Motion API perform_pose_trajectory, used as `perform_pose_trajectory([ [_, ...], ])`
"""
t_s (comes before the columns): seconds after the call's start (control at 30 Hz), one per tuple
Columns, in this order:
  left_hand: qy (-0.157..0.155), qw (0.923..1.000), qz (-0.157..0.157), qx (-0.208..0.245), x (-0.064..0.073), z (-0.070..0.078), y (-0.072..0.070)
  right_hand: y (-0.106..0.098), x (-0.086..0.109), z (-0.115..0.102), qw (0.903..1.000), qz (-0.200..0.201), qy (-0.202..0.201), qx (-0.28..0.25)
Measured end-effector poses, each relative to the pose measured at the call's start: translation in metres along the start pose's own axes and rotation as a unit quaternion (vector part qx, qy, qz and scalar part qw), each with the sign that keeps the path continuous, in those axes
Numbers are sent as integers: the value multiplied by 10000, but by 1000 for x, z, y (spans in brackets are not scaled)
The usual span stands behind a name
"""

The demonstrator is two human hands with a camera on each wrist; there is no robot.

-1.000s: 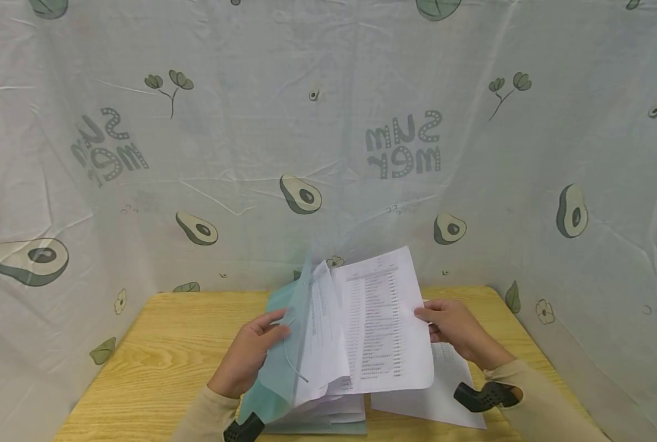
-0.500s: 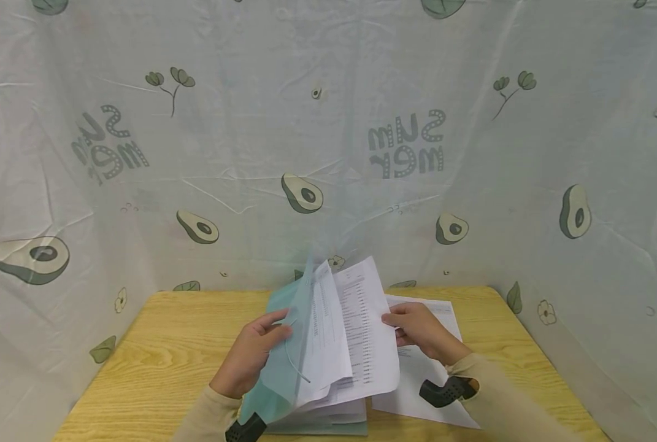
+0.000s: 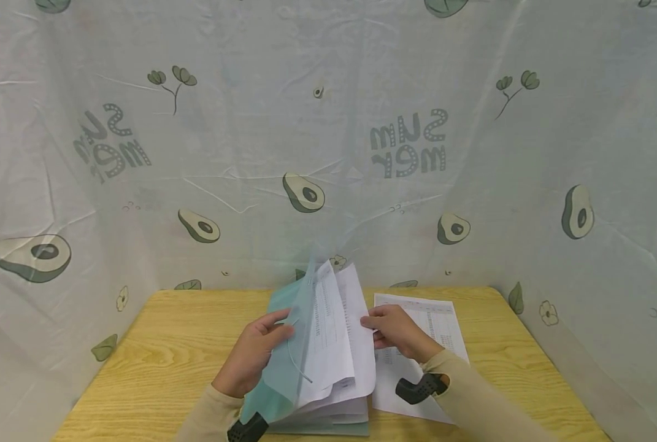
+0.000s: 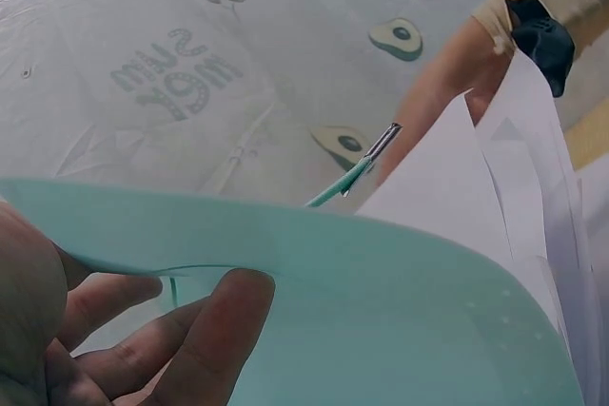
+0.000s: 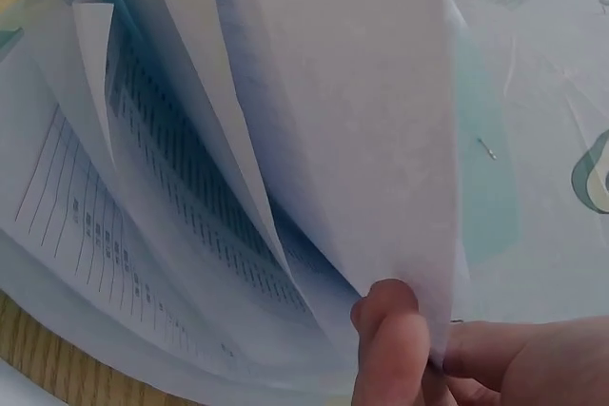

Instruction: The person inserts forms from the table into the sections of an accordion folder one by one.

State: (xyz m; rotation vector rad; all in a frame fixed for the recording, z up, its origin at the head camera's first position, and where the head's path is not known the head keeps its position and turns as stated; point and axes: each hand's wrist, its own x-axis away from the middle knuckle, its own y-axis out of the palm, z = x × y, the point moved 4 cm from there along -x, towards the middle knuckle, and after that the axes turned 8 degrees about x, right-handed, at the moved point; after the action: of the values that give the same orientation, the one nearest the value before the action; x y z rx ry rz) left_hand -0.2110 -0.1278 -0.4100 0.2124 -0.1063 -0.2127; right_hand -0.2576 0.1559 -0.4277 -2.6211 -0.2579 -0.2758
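A teal translucent folder (image 3: 285,368) stands half open on the table, its front cover lifted upright. My left hand (image 3: 253,353) pinches that cover by its edge. A thin cord with a metal tip (image 4: 383,143) hangs from the cover. Inside are several printed sheets (image 3: 328,334), standing tilted and fanned. My right hand (image 3: 399,333) pinches the outer edge of a white sheet (image 3: 357,307) on their right side. In the right wrist view, thumb and fingers grip this sheet (image 5: 352,121), with other printed pages (image 5: 181,178) behind it.
A loose printed sheet (image 3: 402,390) lies flat on the wooden table (image 3: 184,344), right of the folder and partly under my right arm. A pale curtain (image 3: 240,135) with avocado prints surrounds the table at the back and sides.
My right hand has moved left, bringing its sheet in towards the folder and turning the printed face out of sight. More of the loose sheet shows. My left hand keeps its place.
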Motion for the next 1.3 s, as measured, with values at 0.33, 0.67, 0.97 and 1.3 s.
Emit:
perform_pose_trajectory([
  [0.33,31,10000,73,-48,0,1,-1,-8,5,6,9997,-108,4,234],
  [0.67,-11,10000,-25,48,1,2,-1,-7,6,4,9993,-319,-214,-5],
  [0.97,1,9999,-66,88,1,1,-1,10,-5,-2,9990,-330,-288,-118],
  [1.3,4,10000,0,44,0,2,-3,9,-6,-1,9993,-207,-300,73],
])
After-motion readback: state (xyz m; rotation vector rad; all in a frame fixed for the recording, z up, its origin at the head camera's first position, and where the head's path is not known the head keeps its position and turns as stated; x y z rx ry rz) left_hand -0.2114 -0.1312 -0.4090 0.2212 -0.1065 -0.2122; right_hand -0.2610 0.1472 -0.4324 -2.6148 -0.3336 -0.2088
